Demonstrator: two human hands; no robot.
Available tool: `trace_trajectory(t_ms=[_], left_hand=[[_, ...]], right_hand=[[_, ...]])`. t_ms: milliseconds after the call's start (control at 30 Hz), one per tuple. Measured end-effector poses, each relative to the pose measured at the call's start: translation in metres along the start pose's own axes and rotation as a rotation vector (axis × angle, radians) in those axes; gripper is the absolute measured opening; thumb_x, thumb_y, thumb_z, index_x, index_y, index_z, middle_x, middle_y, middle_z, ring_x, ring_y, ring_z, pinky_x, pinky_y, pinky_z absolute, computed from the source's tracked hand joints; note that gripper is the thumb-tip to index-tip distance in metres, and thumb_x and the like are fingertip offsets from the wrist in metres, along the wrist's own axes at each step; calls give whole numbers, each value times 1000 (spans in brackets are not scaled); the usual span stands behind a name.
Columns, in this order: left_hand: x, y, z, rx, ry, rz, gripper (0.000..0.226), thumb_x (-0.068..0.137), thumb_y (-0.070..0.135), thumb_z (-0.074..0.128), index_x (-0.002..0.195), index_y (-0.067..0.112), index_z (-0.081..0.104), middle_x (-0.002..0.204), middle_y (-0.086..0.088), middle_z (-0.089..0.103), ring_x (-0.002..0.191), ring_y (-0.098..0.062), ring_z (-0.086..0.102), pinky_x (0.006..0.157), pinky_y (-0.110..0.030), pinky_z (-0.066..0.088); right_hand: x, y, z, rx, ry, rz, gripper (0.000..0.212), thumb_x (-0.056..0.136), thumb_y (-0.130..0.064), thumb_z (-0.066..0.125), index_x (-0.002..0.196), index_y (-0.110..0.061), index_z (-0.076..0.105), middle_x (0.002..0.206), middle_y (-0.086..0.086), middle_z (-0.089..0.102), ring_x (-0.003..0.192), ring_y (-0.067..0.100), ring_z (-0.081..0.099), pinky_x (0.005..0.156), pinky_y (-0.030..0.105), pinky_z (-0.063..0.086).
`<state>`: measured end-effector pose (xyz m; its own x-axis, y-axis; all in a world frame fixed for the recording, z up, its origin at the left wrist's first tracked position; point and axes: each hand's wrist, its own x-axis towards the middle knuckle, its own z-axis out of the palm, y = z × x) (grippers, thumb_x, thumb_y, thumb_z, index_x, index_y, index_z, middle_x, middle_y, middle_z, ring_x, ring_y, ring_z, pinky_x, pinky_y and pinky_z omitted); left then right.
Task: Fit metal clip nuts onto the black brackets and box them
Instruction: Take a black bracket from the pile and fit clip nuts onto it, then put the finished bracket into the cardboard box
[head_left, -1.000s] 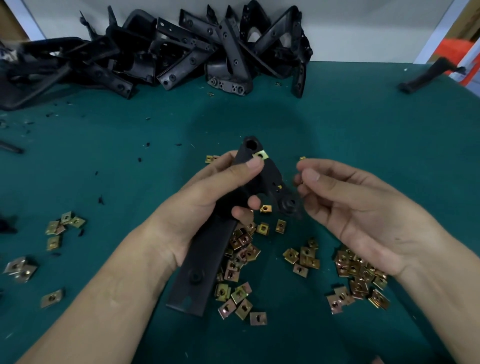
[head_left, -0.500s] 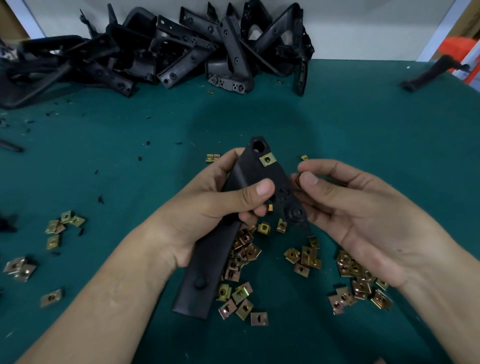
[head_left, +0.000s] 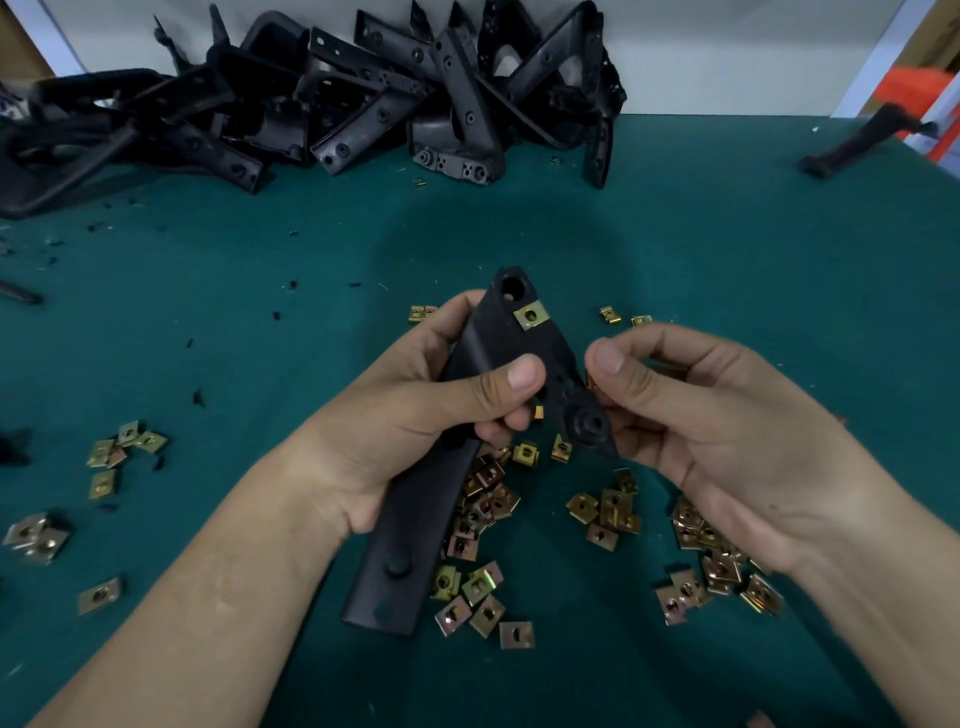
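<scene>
My left hand (head_left: 410, 421) grips a long black bracket (head_left: 493, 343) above the green table, thumb across its face. One brass clip nut (head_left: 530, 315) sits fitted near the bracket's top hole. My right hand (head_left: 701, 415) is at the bracket's right edge, thumb and fingers pinching a small clip nut (head_left: 590, 380) that is mostly hidden. Loose clip nuts (head_left: 488, 504) lie scattered on the table beneath both hands.
A heap of black brackets (head_left: 363, 109) lines the back edge against the white wall. Smaller groups of clip nuts lie at the left (head_left: 124, 447) and under my right wrist (head_left: 717, 566). A lone black part (head_left: 857, 143) lies at the far right. No box is in view.
My left hand has turned the bracket so its face shows more, with the thumb moved across it. My right hand has closed in on the bracket's right edge.
</scene>
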<state>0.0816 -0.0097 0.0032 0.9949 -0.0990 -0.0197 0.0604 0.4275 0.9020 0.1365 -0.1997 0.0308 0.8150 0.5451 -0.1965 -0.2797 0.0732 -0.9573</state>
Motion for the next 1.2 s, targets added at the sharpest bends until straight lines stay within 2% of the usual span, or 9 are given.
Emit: trace_trajectory(t_ms=[267, 433, 567, 733, 833, 933, 1067, 1100, 1200], left_hand=[[0, -2, -2, -10, -21, 5, 27, 85, 5, 75, 106, 19, 65, 79, -2, 61, 62, -9, 57, 52, -15, 46], [1, -3, -3, 74, -10, 39, 35, 78, 12, 83, 106, 18, 62, 74, 0, 63, 61, -8, 59, 54, -15, 47], [0, -2, 0, 124, -39, 58, 40, 74, 17, 76, 109, 13, 58, 71, 2, 63, 59, -7, 58, 55, -16, 47], [1, -2, 0, 190, -13, 83, 38, 75, 15, 76, 109, 12, 58, 73, -3, 62, 61, -11, 58, 56, -17, 48], [1, -2, 0, 198, 23, 96, 33, 80, 11, 73, 108, 11, 56, 75, -1, 65, 62, -10, 60, 58, -17, 49], [2, -4, 3, 165, 113, 106, 30, 83, 14, 76, 106, 15, 58, 86, -2, 68, 75, -17, 64, 70, -25, 55], [-1, -4, 29, 197, 183, 179, 29, 88, 17, 71, 113, 14, 56, 95, 1, 71, 85, -11, 66, 74, -22, 55], [-2, -3, 38, 156, 162, 184, 33, 89, 16, 70, 119, 13, 55, 103, -4, 72, 94, -14, 69, 80, -24, 56], [-6, 3, 70, 48, 80, 151, 55, 88, 12, 70, 136, 25, 47, 119, -12, 72, 113, -24, 69, 90, -36, 58]], right_hand=[[-1, 2, 1, 9, 1, -7, 18, 61, -35, 80, 69, -20, 74, 73, 5, 71, 62, 13, 65, 58, 22, 56], [-1, 0, -1, -60, -7, -11, 19, 60, -37, 80, 61, -20, 72, 70, 7, 71, 60, 16, 65, 55, 24, 55], [-3, -2, -2, -177, -36, -14, 25, 62, -42, 80, 60, -19, 71, 76, 18, 72, 60, 16, 62, 53, 19, 49], [-7, 1, -1, -291, -35, -146, 23, 65, -43, 79, 60, -21, 75, 62, -1, 69, 56, 6, 58, 54, 16, 47], [-8, 2, 0, -332, -42, -200, 23, 66, -45, 79, 70, -22, 78, 68, -4, 72, 62, 4, 61, 59, 15, 48], [-10, 2, 3, -459, -44, -238, 31, 64, -44, 85, 86, -23, 78, 86, -5, 77, 78, 8, 70, 71, 19, 55], [-18, -11, 1, -570, 94, -333, 17, 76, -29, 83, 91, -24, 79, 86, -5, 78, 83, 14, 74, 82, 37, 60], [-24, -17, -2, -578, 134, -354, 16, 77, -28, 83, 92, -26, 79, 85, -6, 78, 82, 14, 74, 83, 39, 60], [-52, -39, -22, -679, 308, -472, 19, 73, -43, 82, 91, -39, 78, 81, -14, 76, 72, 7, 70, 70, 30, 58]])
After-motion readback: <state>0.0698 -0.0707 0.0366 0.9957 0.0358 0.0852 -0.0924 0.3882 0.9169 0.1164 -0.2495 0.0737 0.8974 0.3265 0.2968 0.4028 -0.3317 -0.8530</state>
